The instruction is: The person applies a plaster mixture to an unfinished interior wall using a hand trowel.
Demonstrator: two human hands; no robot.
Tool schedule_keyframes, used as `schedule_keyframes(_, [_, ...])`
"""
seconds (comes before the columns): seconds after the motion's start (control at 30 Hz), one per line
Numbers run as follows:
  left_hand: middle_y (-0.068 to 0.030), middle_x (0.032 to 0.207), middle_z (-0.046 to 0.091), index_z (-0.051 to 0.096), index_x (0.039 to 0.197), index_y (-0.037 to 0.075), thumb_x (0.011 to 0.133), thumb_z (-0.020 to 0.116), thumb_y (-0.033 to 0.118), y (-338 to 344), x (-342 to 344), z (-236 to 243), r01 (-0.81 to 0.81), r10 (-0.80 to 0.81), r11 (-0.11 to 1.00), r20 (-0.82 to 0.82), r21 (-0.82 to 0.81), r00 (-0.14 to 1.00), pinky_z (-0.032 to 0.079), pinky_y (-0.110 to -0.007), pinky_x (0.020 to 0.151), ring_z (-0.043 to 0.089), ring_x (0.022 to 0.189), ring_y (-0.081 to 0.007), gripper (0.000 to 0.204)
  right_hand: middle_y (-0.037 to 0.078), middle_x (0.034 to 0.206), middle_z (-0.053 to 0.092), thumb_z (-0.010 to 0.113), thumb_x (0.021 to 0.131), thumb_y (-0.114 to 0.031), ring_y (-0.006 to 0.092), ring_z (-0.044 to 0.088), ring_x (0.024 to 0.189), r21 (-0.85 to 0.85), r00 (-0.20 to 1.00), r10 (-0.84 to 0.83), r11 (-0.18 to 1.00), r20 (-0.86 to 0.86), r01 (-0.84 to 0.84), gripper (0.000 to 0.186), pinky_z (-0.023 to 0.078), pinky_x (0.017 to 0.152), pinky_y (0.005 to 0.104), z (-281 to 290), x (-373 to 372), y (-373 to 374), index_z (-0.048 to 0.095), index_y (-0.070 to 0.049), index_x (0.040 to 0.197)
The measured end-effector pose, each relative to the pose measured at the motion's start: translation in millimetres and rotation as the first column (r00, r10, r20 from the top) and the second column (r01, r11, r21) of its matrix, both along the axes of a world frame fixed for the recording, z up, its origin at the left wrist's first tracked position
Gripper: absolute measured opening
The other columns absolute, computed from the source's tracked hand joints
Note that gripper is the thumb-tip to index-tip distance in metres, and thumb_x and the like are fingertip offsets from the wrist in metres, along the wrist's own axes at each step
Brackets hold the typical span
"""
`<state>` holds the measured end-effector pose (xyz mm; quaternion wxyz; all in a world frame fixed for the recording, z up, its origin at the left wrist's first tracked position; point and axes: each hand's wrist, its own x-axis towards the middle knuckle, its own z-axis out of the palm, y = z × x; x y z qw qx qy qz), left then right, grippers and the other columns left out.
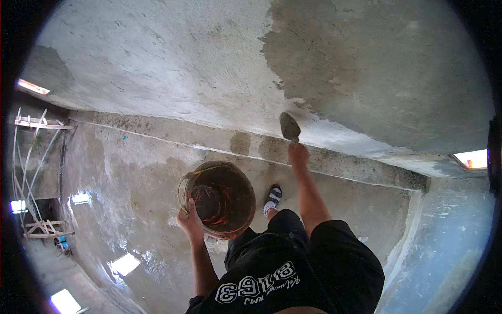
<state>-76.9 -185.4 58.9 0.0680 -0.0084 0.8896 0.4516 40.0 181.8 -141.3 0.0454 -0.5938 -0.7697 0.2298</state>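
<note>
Wall point(251, 73) looks part-coated — dark right, pale left undone; right hand point(298, 156) grip wraps trowel point(289, 127), left hand point(191, 222) pinches bucket point(243, 196) rim.

The right hand point(298, 155) hides most of the handle of the trowel point(289, 127), the black shirt point(306, 282) runs off the lower edge — and a blue speck point(124, 137) on the floor point(157, 157) is too small to identify.

Grimy bucket point(239, 198) is held left of grey trowel point(289, 126).
</note>
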Motion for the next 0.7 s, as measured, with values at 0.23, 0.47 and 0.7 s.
schedule_keyframes(0.23, [-0.0078, 0.07, 0.064, 0.065, 0.088, -0.006, 0.084, 0.063, 0.017, 2.1, 5.5, -2.2, -0.034, 0.034, 0.999, -0.033, 0.018, 0.999, 0.046, -0.03, 0.06, 0.055, 0.063, -0.0118, 0.023, 0.017, 0.064, 0.061, 0.048, 0.089, -0.037, 0.0333, 0.062, 0.058, 0.463, 0.955, 0.278, 0.863, -0.103, -0.202, 0.039, 0.05, 0.053, 0.0426, 48.0, -22.3, 57.6, 0.058, -0.001, 0.08])
schedule_keyframes(0.47, [-0.0105, 0.081, 0.067, 0.065, 0.093, -0.004, 0.075, 0.066, 0.007, -6.6, 2.8, 1.9, 0.047, -0.047, 0.996, 0.0, -0.074, 0.999, 0.047, -0.03, 0.066, 0.062, 0.072, -0.0169, 0.021, 0.018, 0.104, 0.062, 0.046, 0.089, -0.032, 0.0369, 0.06, 0.094, -0.071, 0.967, 0.185, 0.982, 0.177, -0.175, 0.034, 0.049, 0.078, 0.0476, -101.6, 82.0, 46.9, 0.057, -0.01, 0.112])
schedule_keyframes(0.7, [-0.0118, 0.078, 0.067, 0.064, 0.09, -0.005, 0.067, 0.06, 0.001, -16.8, -15.5, 10.0, 0.121, -0.119, 0.992, -0.066, 0.032, 0.991, 0.048, -0.032, 0.067, 0.063, 0.072, -0.0195, 0.024, 0.015, 0.119, 0.052, 0.054, 0.083, -0.021, 0.03, 0.052, 0.103, -0.592, 0.843, 0.421, 0.79, 0.335, -0.159, 0.039, 0.044, 0.083, 0.0413, -142.9, 348.8, -150.0, 0.051, -0.008, 0.119])
